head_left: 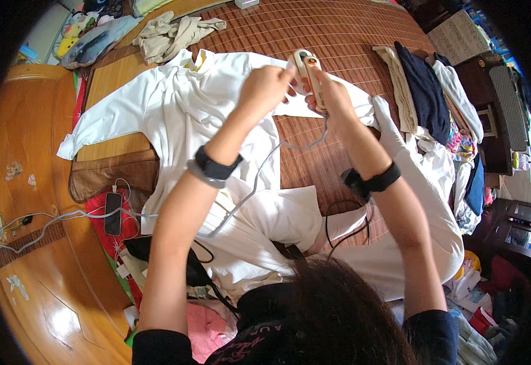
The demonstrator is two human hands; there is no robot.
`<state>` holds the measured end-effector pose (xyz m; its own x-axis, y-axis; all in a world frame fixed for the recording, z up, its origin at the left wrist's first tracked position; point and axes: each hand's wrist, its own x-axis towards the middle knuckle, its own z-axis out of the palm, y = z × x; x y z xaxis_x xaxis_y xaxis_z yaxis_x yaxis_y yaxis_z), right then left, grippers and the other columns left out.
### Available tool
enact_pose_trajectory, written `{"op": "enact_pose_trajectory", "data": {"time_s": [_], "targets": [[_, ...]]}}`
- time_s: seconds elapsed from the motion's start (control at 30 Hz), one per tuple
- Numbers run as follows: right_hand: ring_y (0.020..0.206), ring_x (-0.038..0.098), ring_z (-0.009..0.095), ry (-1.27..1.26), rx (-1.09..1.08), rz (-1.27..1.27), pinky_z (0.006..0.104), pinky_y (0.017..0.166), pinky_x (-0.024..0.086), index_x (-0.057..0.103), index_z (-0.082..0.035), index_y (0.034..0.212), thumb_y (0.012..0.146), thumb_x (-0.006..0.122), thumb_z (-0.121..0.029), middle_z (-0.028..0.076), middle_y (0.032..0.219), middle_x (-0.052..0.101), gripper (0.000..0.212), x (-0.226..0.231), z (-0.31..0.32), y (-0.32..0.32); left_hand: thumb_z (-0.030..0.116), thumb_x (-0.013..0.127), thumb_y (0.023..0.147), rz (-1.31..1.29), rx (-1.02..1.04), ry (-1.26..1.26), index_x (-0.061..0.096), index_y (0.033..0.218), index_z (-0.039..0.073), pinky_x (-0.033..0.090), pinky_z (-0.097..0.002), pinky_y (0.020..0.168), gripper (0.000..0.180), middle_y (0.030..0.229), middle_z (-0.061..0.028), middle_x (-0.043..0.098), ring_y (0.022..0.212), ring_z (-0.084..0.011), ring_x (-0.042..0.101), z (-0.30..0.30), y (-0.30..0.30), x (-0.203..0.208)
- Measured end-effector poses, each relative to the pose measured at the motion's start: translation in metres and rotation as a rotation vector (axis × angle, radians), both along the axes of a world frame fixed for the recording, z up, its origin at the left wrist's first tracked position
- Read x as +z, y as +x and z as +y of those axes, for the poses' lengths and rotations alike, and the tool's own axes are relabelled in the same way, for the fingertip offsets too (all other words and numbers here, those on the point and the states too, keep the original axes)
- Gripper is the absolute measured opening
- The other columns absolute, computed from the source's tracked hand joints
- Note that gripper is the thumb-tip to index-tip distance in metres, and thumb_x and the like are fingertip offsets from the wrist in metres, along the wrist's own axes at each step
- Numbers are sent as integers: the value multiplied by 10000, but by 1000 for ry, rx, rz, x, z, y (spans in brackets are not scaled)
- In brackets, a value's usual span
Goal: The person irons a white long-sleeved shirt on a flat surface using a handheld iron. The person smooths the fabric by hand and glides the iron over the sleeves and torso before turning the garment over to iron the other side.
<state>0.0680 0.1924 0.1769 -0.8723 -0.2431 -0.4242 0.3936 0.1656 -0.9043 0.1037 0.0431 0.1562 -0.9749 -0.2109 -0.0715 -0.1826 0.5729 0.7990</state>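
Note:
My right hand is closed round the handle of a cream corded handheld appliance, which looks like a small garment iron or steamer. A grey cord runs from its lower end, across the cloth and off to the left. My left hand is just left of the appliance's head, its fingers loosely curled and apart, with nothing visible in them. Whether it touches the appliance I cannot tell. Beneath both hands a white long-sleeved shirt lies spread, its body wrinkled and one sleeve stretched left.
Brown slatted matting covers the bed. A beige crumpled garment lies at the far left, and a dark blue garment among folded clothes at right. A phone with a cable rests by the wooden headboard. White bedding bunches near me.

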Motion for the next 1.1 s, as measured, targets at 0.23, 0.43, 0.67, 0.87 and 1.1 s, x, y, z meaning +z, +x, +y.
{"op": "enact_pose_trajectory", "data": {"time_s": [0.23,0.43,0.67,0.87,1.1], "targets": [[523,590,205,17,-229,175,336,527,481,616,50,731,991,302,-423,110,590,602,625,-72,-4,11,688,365,899,-245,126,-153,692,772,-61,525,-422,740,827,755,-244,679,779,-340,692,34,-45,-66],[661,652,389,99,9,248,440,740,501,651,51,760,930,289,-422,237,710,664,619,-147,0,-28,660,424,899,-367,109,-261,706,838,-30,532,-399,710,748,801,-186,703,767,-317,693,30,-83,-113],[575,671,239,100,115,7,327,677,544,644,52,751,947,378,-474,148,656,674,620,-172,11,-9,576,456,944,-517,215,572,607,1114,18,543,-377,684,603,974,-109,684,802,-233,672,33,-75,-135],[535,677,212,34,-4,-183,312,588,548,677,18,702,908,482,-523,94,561,651,611,-167,16,-5,560,392,981,-520,354,925,596,1029,4,509,-300,614,594,805,-67,624,732,-191,621,62,-79,-135],[682,709,264,230,-31,-98,386,718,544,707,10,792,877,484,-541,123,616,678,600,-155,9,2,515,426,989,-331,513,866,563,864,26,426,-282,495,523,698,-31,536,562,-132,484,60,-77,-155]]}}
